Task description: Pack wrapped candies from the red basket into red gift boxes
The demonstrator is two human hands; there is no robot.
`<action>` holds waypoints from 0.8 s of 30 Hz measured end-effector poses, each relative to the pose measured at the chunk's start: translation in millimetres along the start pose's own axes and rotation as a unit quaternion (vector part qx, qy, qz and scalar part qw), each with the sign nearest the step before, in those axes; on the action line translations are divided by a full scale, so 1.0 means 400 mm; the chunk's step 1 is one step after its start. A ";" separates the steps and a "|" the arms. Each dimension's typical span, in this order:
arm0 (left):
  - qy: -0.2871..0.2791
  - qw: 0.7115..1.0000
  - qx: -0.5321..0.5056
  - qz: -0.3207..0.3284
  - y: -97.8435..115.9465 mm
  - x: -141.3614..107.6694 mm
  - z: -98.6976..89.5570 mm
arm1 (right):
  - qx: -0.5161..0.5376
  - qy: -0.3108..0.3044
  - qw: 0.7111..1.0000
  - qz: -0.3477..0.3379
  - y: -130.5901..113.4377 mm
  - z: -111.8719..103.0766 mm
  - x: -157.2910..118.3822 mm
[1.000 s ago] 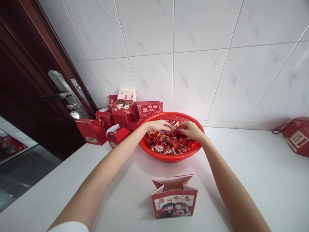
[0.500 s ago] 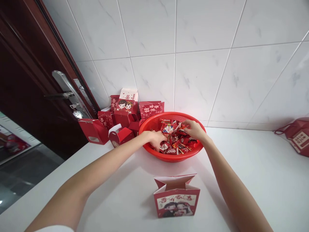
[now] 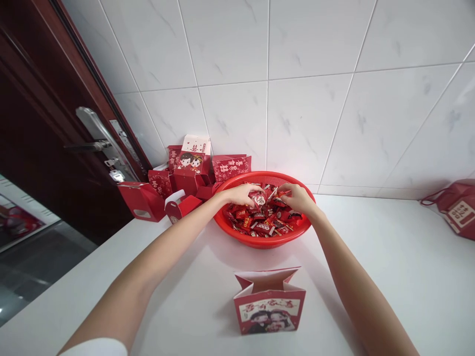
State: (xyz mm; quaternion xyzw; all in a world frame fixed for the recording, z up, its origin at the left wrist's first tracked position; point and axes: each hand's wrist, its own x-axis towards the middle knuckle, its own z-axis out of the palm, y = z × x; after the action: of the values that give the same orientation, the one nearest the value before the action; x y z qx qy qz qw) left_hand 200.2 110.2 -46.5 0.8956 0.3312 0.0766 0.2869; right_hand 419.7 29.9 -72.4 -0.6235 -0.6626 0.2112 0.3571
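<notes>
My left hand grasps a small, glossy red wrapped packet with a pale emblem above the perforated red plastic basket. The packet lies at its fingertips, toward my right hand, whose fingers curl among the wrapped sweets; I can't tell whether they pinch one. The open-topped red paper gift bag with a printed couple stands upright nearer my body, between my forearms, its mouth running left to right. The basket's near rim lies between hands and bag. Red cardboard boxes crowd the basket's left; a dark red bag sits well apart, far right.
</notes>
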 end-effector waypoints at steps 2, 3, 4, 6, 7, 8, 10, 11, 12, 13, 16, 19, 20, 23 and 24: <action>-0.027 0.999 -0.021 -0.001 0.000 0.003 -0.004 | 0.001 0.004 1.000 -0.008 0.005 0.002 0.003; -0.037 0.999 -0.030 -0.001 0.001 0.004 -0.006 | 0.002 0.005 1.000 -0.011 0.007 0.002 0.004; -0.042 0.998 -0.038 0.001 0.002 0.003 -0.007 | 0.002 0.006 1.000 -0.012 0.008 0.003 0.004; -0.037 0.998 -0.047 0.003 0.006 0.002 -0.008 | 0.000 0.006 1.000 -0.011 0.008 0.003 0.004; -0.031 0.998 -0.051 0.000 0.008 0.000 -0.009 | -0.001 0.004 1.000 -0.008 0.006 0.002 0.003; -0.027 0.998 -0.054 -0.006 0.010 -0.001 -0.010 | -0.002 0.003 1.000 -0.005 0.005 0.002 0.002; -0.030 0.998 -0.060 -0.018 0.013 -0.004 -0.014 | -0.001 -0.002 1.000 0.005 0.002 0.000 0.001; -0.036 0.997 -0.059 -0.021 0.015 -0.003 -0.016 | 0.001 -0.005 1.000 0.012 0.001 0.000 0.001; -0.042 0.997 -0.056 -0.023 0.016 -0.001 -0.017 | 0.004 -0.009 1.000 0.017 0.000 0.000 0.001; -0.047 0.997 -0.050 -0.025 0.017 0.004 -0.016 | 0.005 -0.011 1.000 0.021 -0.001 -0.001 0.001; -0.018 0.999 0.001 -0.040 0.021 0.035 0.001 | 0.006 -0.014 1.000 0.022 -0.002 -0.001 0.002; 0.052 0.994 0.056 -0.072 0.026 0.083 0.039 | 0.001 -0.011 1.000 0.028 0.000 0.000 0.004; 0.067 0.993 0.054 -0.081 0.028 0.098 0.052 | -0.001 -0.006 1.000 0.028 0.002 0.001 0.005; 0.093 0.991 0.010 -0.096 0.029 0.129 0.073 | 0.000 0.029 0.999 0.017 0.011 0.006 0.010; 0.099 0.991 -0.002 -0.093 0.028 0.133 0.073 | 0.007 0.046 0.999 0.020 0.014 0.007 0.013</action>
State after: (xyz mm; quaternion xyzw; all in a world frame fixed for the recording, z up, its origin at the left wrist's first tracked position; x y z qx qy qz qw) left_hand 256.7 123.6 -66.8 0.8483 0.4398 0.1382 0.2605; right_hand 421.5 36.2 -77.3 -0.6435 -0.6309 0.1940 0.3876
